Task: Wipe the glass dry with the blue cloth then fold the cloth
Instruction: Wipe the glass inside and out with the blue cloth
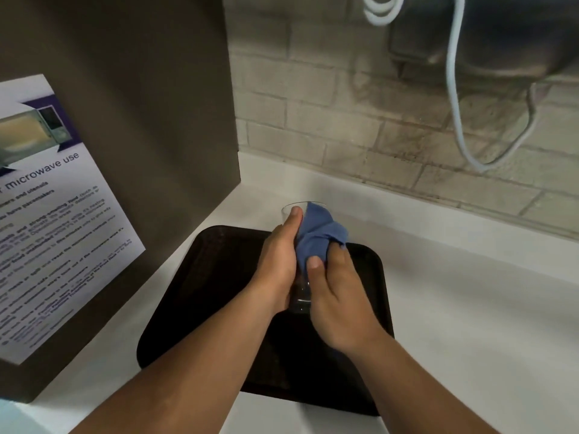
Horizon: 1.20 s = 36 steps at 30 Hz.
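A clear drinking glass [301, 296] is held tilted above a dark tray, its rim pointing away from me. My left hand [279, 261] wraps around the glass's left side, thumb near the rim. My right hand [336, 296] presses the bunched blue cloth [316, 236] against the glass's right side and over the rim. Much of the glass is hidden by both hands and the cloth; only the base and part of the rim show.
The dark brown tray [200, 296] lies on a white counter [470, 324]. A brown panel with a microwave-use notice [53, 220] stands at the left. A brick-tile wall [360, 133] runs behind, with a pale cable [454, 89] hanging down at the upper right.
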Each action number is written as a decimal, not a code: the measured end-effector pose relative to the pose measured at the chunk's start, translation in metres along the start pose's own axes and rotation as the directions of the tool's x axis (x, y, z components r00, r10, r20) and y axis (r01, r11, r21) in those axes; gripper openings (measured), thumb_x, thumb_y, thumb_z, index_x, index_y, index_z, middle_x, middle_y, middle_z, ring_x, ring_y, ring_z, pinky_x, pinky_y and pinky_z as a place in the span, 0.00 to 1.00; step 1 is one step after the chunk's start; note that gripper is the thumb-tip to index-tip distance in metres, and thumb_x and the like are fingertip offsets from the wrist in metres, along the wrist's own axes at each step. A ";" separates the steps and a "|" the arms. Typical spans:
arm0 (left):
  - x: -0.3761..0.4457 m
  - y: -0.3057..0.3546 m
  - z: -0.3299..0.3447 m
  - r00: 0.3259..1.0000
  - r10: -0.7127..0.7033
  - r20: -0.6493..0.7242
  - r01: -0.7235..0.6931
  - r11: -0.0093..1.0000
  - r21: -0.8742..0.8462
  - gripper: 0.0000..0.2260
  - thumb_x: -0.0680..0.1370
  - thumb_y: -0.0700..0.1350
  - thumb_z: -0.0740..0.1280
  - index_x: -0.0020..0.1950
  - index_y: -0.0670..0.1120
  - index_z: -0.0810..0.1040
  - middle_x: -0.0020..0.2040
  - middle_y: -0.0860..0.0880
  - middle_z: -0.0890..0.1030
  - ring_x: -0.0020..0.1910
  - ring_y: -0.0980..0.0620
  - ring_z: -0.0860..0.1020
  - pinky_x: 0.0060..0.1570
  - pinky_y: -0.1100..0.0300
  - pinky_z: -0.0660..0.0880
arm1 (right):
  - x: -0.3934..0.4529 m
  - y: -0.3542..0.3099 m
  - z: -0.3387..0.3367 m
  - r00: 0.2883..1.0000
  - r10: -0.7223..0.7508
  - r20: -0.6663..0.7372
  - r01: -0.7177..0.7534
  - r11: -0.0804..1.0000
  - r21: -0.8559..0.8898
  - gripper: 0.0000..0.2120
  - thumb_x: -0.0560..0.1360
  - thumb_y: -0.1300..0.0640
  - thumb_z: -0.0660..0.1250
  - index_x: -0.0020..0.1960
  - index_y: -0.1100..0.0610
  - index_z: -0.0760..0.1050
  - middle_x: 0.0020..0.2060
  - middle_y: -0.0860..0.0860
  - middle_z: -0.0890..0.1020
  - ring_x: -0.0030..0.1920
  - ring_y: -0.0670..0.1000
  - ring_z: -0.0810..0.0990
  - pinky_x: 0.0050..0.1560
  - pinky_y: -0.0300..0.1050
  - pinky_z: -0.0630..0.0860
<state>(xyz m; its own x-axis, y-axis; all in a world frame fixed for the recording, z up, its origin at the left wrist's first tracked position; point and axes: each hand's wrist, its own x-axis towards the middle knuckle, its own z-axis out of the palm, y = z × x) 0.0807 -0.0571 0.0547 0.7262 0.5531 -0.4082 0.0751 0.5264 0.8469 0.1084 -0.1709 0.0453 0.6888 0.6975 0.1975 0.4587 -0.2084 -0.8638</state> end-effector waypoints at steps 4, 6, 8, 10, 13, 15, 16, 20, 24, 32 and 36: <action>-0.005 0.000 -0.004 0.994 0.001 0.106 0.002 0.999 -0.033 0.28 0.80 0.67 0.64 0.59 0.45 0.89 0.56 0.39 0.90 0.53 0.42 0.89 0.53 0.47 0.83 | 0.028 -0.013 -0.008 0.982 0.119 -0.144 -0.098 0.984 0.148 0.12 0.83 0.46 0.52 0.56 0.43 0.73 0.48 0.50 0.83 0.50 0.43 0.82 0.45 0.28 0.75; -0.007 0.002 -0.005 0.997 0.006 0.080 -0.005 1.000 -0.020 0.32 0.76 0.69 0.66 0.56 0.41 0.86 0.49 0.40 0.90 0.46 0.41 0.89 0.47 0.47 0.84 | 0.036 -0.011 -0.015 0.924 0.369 -0.097 -0.306 0.869 0.390 0.16 0.83 0.44 0.52 0.45 0.44 0.76 0.40 0.58 0.84 0.46 0.52 0.85 0.45 0.46 0.83; -0.006 0.007 -0.004 1.000 0.030 0.003 -0.030 0.999 0.033 0.32 0.78 0.70 0.64 0.57 0.41 0.84 0.47 0.40 0.89 0.46 0.41 0.89 0.48 0.45 0.84 | 0.028 -0.004 -0.015 0.859 0.512 0.018 -0.460 0.755 0.468 0.16 0.82 0.45 0.54 0.50 0.50 0.79 0.40 0.59 0.85 0.43 0.56 0.86 0.43 0.53 0.82; -0.006 0.011 -0.004 0.999 0.006 -0.054 -0.005 1.000 0.029 0.32 0.79 0.69 0.63 0.61 0.42 0.82 0.54 0.38 0.88 0.51 0.39 0.88 0.50 0.44 0.84 | 0.009 0.003 -0.006 0.896 0.441 0.047 -0.418 0.805 0.421 0.15 0.82 0.43 0.53 0.57 0.43 0.78 0.47 0.49 0.87 0.50 0.48 0.85 0.52 0.45 0.78; -0.003 0.012 -0.005 0.998 -0.044 -0.053 0.044 0.999 -0.007 0.30 0.79 0.70 0.63 0.62 0.44 0.84 0.56 0.39 0.89 0.53 0.39 0.89 0.55 0.43 0.85 | -0.009 0.002 0.006 0.991 0.133 0.028 -0.135 0.987 0.083 0.16 0.80 0.37 0.48 0.64 0.35 0.68 0.56 0.39 0.78 0.56 0.33 0.76 0.52 0.23 0.69; -0.002 0.008 -0.005 1.000 -0.024 -0.010 0.024 1.000 -0.012 0.28 0.78 0.68 0.65 0.58 0.46 0.87 0.55 0.40 0.90 0.54 0.42 0.89 0.58 0.46 0.83 | 0.000 -0.002 0.009 1.000 0.000 -0.019 -0.002 0.998 -0.070 0.23 0.80 0.39 0.49 0.71 0.46 0.65 0.60 0.44 0.75 0.55 0.36 0.74 0.51 0.23 0.67; -0.003 0.006 -0.004 1.000 -0.010 0.017 0.010 1.000 -0.012 0.27 0.77 0.67 0.65 0.57 0.46 0.88 0.55 0.41 0.90 0.54 0.43 0.89 0.57 0.47 0.83 | 0.009 -0.005 0.007 0.999 0.011 -0.050 -0.014 0.997 -0.071 0.21 0.81 0.42 0.50 0.70 0.49 0.65 0.59 0.45 0.76 0.53 0.36 0.75 0.50 0.23 0.67; -0.008 0.005 -0.005 0.996 -0.039 0.084 0.044 0.997 -0.067 0.30 0.78 0.69 0.65 0.57 0.43 0.88 0.52 0.38 0.90 0.52 0.38 0.89 0.54 0.41 0.85 | 0.039 -0.009 -0.013 0.953 0.295 -0.071 -0.260 0.914 0.310 0.14 0.83 0.44 0.52 0.61 0.46 0.72 0.42 0.44 0.80 0.40 0.38 0.82 0.37 0.30 0.73; -0.008 0.013 -0.003 0.999 -0.022 -0.027 0.021 1.000 -0.011 0.32 0.77 0.71 0.65 0.59 0.42 0.84 0.50 0.38 0.90 0.49 0.36 0.89 0.50 0.39 0.86 | 0.030 0.003 -0.014 0.868 0.493 0.062 -0.447 0.719 0.532 0.18 0.82 0.44 0.55 0.58 0.53 0.79 0.42 0.52 0.89 0.41 0.52 0.88 0.38 0.44 0.83; -0.008 0.007 0.007 0.991 -0.090 -0.094 0.101 0.989 0.111 0.33 0.80 0.73 0.57 0.72 0.50 0.80 0.64 0.42 0.86 0.62 0.40 0.85 0.68 0.39 0.78 | 0.022 -0.003 -0.006 0.984 0.134 -0.116 -0.124 0.988 0.090 0.11 0.83 0.48 0.51 0.62 0.46 0.69 0.52 0.49 0.80 0.51 0.42 0.80 0.46 0.28 0.70; -0.012 0.004 0.007 0.996 -0.090 -0.026 0.091 0.995 0.042 0.34 0.78 0.74 0.61 0.70 0.50 0.82 0.61 0.42 0.88 0.59 0.41 0.87 0.65 0.41 0.81 | 0.026 -0.005 -0.003 0.984 0.070 -0.161 -0.069 0.998 0.015 0.19 0.83 0.46 0.51 0.67 0.52 0.70 0.50 0.48 0.81 0.49 0.45 0.80 0.48 0.37 0.75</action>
<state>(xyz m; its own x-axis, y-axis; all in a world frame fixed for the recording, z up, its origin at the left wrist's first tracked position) 0.0770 -0.0662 0.0654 0.6988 0.5197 -0.4915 0.1699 0.5468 0.8198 0.1263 -0.1540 0.0561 0.8007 0.5617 0.2081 0.4016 -0.2457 -0.8822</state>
